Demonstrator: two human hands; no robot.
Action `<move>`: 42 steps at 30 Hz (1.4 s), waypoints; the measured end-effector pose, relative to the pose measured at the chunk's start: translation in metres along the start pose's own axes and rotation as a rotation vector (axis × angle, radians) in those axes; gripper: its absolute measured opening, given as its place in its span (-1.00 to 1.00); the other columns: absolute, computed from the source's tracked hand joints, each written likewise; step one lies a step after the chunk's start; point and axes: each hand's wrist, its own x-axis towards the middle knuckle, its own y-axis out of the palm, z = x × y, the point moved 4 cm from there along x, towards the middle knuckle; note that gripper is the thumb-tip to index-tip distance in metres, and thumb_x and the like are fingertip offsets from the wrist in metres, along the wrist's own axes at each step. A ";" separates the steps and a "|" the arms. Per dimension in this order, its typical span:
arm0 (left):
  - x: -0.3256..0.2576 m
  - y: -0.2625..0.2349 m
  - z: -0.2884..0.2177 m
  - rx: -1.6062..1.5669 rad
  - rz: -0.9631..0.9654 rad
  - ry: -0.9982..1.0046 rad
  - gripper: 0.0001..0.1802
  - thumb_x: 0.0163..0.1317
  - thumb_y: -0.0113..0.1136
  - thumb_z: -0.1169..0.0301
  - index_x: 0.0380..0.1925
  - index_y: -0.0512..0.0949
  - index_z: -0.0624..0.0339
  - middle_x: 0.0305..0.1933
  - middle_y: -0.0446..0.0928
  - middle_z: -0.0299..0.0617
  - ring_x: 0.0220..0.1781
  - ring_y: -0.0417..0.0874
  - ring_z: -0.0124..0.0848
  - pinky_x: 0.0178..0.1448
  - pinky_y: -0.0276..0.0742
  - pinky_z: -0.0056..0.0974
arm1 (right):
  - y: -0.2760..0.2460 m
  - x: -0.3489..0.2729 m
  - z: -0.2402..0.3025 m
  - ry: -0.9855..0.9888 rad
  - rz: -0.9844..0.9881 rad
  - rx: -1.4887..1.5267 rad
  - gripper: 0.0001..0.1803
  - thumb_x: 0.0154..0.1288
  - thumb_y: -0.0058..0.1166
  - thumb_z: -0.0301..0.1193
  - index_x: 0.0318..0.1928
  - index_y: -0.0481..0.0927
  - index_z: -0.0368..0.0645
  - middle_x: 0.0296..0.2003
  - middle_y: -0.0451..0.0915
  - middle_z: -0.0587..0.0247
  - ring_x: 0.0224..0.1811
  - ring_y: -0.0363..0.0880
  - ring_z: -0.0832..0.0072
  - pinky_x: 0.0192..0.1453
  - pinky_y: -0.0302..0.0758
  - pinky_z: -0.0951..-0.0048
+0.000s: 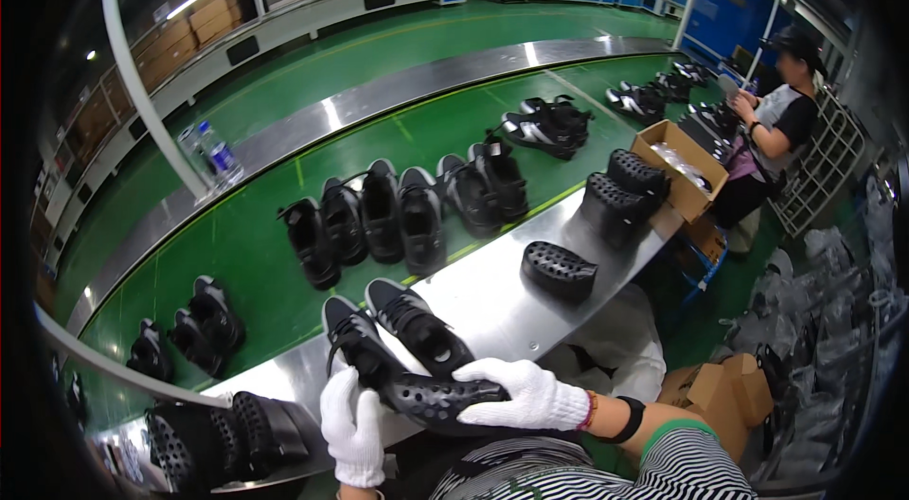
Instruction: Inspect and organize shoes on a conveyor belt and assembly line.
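Observation:
My right hand (525, 394), in a white knit glove, is closed on the right end of a black piece dotted with round holes (445, 398), which looks like a moulded shoe insert. Its far edge overlaps the near ends of two black-and-grey sneakers (417, 320) that lie side by side on the metal ledge (483, 306). At the left end of the piece is my left hand (352, 424), also gloved, thumb and fingers apart; it holds nothing I can see. Whether its fingertips touch the piece or the left sneaker is hard to tell.
Similar perforated pieces stand on the ledge at right (620, 197) and left (232, 438). Rows of sneakers (379, 216) lie on the green belt. An open carton (696, 173) sits near a co-worker (781, 121). A bottle (222, 157) stands beyond the belt.

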 end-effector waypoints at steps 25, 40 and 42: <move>0.053 0.039 0.001 0.383 0.156 0.446 -0.78 -0.03 0.45 0.37 -0.33 0.71 0.11 -0.38 0.64 -0.12 -0.26 0.67 -0.08 -0.11 0.57 -0.03 | 0.001 0.073 0.024 -0.040 0.254 -0.359 -0.36 0.38 0.16 0.12 0.12 0.56 -0.22 -0.31 0.72 -0.07 -0.31 0.74 -0.01 -0.17 0.66 0.11; 0.041 -0.018 0.036 0.358 0.039 0.222 -0.81 0.18 0.29 0.31 -0.27 0.65 0.15 -0.28 0.65 -0.04 -0.20 0.69 -0.03 -0.07 0.60 0.03 | 0.109 0.115 0.051 -0.072 0.300 -0.604 -0.32 0.18 0.45 -0.15 0.18 0.46 -0.24 -0.23 0.73 -0.19 -0.19 0.75 -0.12 -0.11 0.68 0.06; 0.043 -0.018 0.041 0.436 0.087 0.215 -0.80 0.19 0.29 0.32 -0.21 0.67 0.12 -0.26 0.65 -0.05 -0.17 0.68 -0.05 0.00 0.60 -0.01 | 0.123 0.115 0.049 -0.106 0.225 -0.702 -0.37 0.12 0.50 -0.18 0.08 0.47 -0.20 -0.30 0.71 -0.20 -0.21 0.75 -0.13 -0.11 0.67 -0.02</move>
